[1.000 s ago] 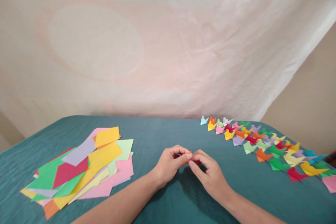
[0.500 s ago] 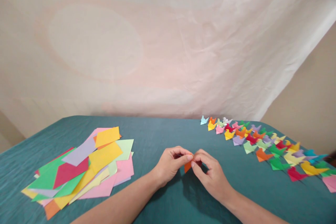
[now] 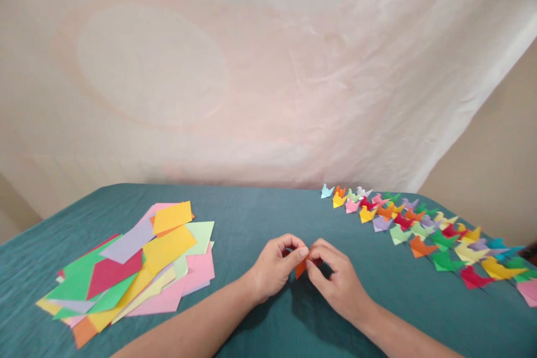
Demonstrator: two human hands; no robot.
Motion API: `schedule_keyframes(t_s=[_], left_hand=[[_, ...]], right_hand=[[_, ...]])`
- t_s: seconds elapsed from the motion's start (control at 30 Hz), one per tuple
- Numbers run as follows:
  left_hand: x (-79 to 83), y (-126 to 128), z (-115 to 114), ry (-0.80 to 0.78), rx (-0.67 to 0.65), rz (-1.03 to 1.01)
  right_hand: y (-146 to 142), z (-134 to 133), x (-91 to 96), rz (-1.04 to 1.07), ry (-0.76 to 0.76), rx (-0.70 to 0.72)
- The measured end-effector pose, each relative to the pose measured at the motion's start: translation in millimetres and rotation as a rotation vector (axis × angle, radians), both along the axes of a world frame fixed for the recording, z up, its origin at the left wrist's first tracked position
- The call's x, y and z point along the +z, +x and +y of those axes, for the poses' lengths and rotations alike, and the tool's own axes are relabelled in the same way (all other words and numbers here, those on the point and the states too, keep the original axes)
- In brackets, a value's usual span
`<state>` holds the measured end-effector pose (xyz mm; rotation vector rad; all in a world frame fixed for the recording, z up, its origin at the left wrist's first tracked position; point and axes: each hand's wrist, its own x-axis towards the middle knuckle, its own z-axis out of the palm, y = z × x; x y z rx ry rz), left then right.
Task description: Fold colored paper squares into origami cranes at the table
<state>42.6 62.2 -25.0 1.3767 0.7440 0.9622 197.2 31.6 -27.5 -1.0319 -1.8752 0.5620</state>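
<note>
My left hand (image 3: 274, 265) and my right hand (image 3: 335, 279) meet just above the teal table (image 3: 251, 212), near its middle. Between their pinched fingertips is a small orange folded paper (image 3: 300, 268), mostly hidden by the fingers, with one orange point hanging down. Both hands are closed on it. A loose pile of coloured paper squares (image 3: 134, 263) lies to the left of my left forearm. Rows of small folded paper birds (image 3: 423, 229) in many colours run along the table to the right of my right hand.
A creased pale cloth (image 3: 251, 67) hangs behind the table as a backdrop. The table's far edge runs just behind the paper birds. A pink sheet (image 3: 527, 291) lies at the right border of the view.
The orange paper, first barely showing between the fingertips, now hangs lower with a point visible. Both hands have sunk slightly toward the table; the rest is unchanged.
</note>
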Motion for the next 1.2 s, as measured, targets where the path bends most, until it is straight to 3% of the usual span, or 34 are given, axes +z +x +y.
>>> schedule_keyframes(t_s=[0.23, 0.47, 0.9, 1.2], left_hand=[[3.0, 0, 1, -0.054, 0.051, -0.007], [-6.5, 1, 4, -0.086, 0.056, -0.037], [-13.7, 1, 6, -0.078, 0.083, -0.06], [-16.9, 1, 5, -0.004, 0.085, 0.037]], right_hand=[[2, 2, -1.9, 0.028, -0.028, -0.055], [4, 3, -5.1, 0.054, -0.031, -0.083], [7, 8, -6.6, 0.158, -0.09, -0.124], [5, 9, -4.6, 0.161, -0.105, -0.098]])
